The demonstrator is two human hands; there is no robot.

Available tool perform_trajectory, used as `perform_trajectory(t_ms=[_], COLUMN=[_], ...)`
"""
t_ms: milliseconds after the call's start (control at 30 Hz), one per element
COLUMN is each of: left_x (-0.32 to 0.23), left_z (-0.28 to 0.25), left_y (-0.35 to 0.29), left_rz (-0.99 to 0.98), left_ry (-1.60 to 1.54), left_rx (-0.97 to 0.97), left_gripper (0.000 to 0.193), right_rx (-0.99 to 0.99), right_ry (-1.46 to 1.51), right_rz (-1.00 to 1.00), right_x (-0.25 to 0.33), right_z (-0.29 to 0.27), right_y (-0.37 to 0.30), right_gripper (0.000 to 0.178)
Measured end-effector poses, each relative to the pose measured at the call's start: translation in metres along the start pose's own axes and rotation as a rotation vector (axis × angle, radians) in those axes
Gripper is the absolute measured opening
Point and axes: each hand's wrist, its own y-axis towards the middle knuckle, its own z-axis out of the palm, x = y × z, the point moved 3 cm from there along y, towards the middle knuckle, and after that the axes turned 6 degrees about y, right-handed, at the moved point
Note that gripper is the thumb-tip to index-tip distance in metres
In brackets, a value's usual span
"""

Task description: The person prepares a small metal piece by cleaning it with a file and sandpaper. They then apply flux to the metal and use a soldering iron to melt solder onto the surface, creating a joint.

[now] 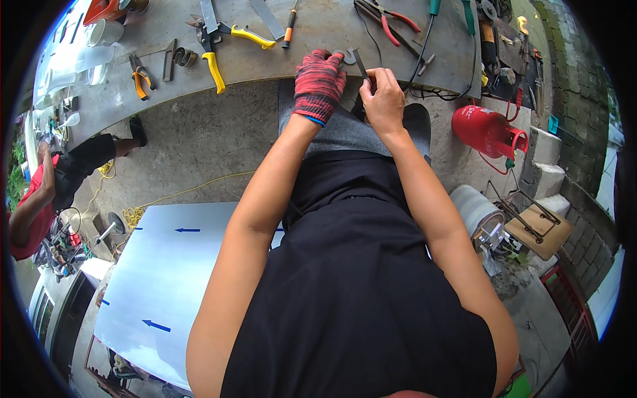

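My left hand [319, 85] wears a red and black knit glove and rests at the near edge of the metal table. Its fingers are curled, with a small curved grey metal piece [350, 57] at their tips. My bare right hand [385, 101] pinches a narrow dark flat metal strip [360, 65], whose free end points away from me beside the curved piece. A screwdriver [290, 30] with an orange and black handle lies beyond the left hand. Red-handled pliers [391, 30] lie beyond the right.
Yellow-handled snips [212, 63], orange pliers [140, 78] and bent metal pieces [186, 58] lie left on the table [265, 60]. A red gas cylinder [481, 129] stands right. Behind me is a sheet with blue arrows [159, 259]. Another person [46, 192] is at far left.
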Motion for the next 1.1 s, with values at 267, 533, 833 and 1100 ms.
perform_trajectory(t_ms=[267,533,833,1100], left_x=[-0.008,0.024,0.037,0.004], left_z=[0.002,0.003,0.005,-0.009], left_y=[-0.014,0.010,0.027,-0.001], left_rz=[0.101,0.389,0.492,0.323], left_ry=[0.080,0.060,-0.028,-0.077], left_rx=[-0.094,0.016,0.016,-0.066], left_gripper=[0.050,0.040,0.031,0.041], right_rx=[-0.043,0.015,0.020,0.052], right_ry=[-0.100,-0.028,0.024,0.037], right_rz=[-0.206,-0.131,0.006,0.063], right_x=[0.000,-0.009,-0.010,-0.002], right_z=[-0.008,-0.012,-0.006,0.002], right_y=[0.010,0.013,0.005,-0.003], right_gripper=[0.021,0.019,0.018,0.022])
